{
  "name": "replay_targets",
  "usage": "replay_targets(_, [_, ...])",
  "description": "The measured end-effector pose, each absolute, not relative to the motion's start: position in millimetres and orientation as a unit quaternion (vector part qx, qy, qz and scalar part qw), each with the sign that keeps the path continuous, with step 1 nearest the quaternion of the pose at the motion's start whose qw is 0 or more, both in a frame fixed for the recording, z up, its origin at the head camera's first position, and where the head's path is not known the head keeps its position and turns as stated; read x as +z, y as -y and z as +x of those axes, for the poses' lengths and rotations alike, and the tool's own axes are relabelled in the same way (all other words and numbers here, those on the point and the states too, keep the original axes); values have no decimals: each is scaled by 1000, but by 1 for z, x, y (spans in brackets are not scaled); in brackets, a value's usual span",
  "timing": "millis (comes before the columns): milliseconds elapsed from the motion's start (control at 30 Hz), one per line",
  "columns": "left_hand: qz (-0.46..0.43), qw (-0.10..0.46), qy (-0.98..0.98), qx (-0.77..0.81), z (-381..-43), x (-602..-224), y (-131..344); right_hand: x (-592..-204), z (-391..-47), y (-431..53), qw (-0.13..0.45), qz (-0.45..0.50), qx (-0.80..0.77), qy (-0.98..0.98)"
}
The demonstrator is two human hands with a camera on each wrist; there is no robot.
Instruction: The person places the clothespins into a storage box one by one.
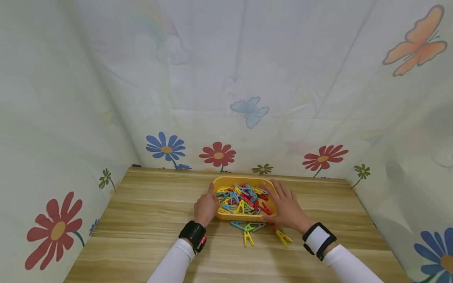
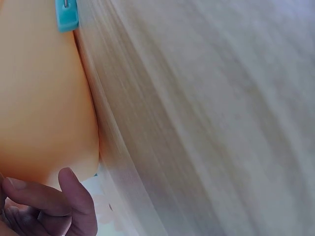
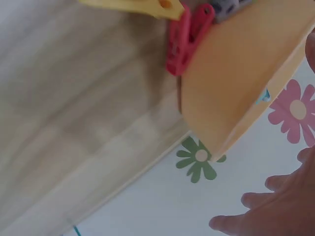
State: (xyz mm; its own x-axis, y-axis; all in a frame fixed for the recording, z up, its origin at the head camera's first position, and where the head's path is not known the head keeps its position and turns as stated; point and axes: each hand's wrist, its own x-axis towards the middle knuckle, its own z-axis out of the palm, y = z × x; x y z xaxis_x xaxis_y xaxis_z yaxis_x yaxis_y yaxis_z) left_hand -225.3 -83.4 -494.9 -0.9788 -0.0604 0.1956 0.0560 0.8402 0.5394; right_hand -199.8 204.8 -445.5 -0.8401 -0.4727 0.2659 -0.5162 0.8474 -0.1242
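A yellow plastic basket point(image 1: 244, 217) on the table holds many clothespins point(image 1: 247, 196) in red, yellow, blue, green and grey. My left hand point(image 1: 206, 208) is at its left end, index finger straight along the outside; the left wrist view shows the other fingers point(image 2: 81, 206) loosely bent by the wall. My right hand point(image 1: 288, 208) spreads its fingers at the right end, with the thumb near the front corner. Several clothespins lie before the basket, among them a green one point(image 1: 249, 226), a yellow one point(image 1: 248, 238) and, nearer my right wrist, another yellow one point(image 1: 284, 237).
The wood-grain table point(image 1: 152, 228) meets a pale curtain point(image 1: 212, 78) printed with flowers and butterflies at its back and sides. A red clothespin point(image 3: 179, 44) lies against the basket's front wall in the right wrist view. Both wrists wear black bands point(image 1: 192, 234).
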Motion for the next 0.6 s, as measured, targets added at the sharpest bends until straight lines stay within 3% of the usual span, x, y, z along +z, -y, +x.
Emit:
replay_targets(267, [-2,109,954,-279,-224,-494,83,-460,-171,-224,50,233,115,964])
replay_targets(600, [-1,106,954,-281,-224,-494,82,-491,-161,-246,11,181,123,976])
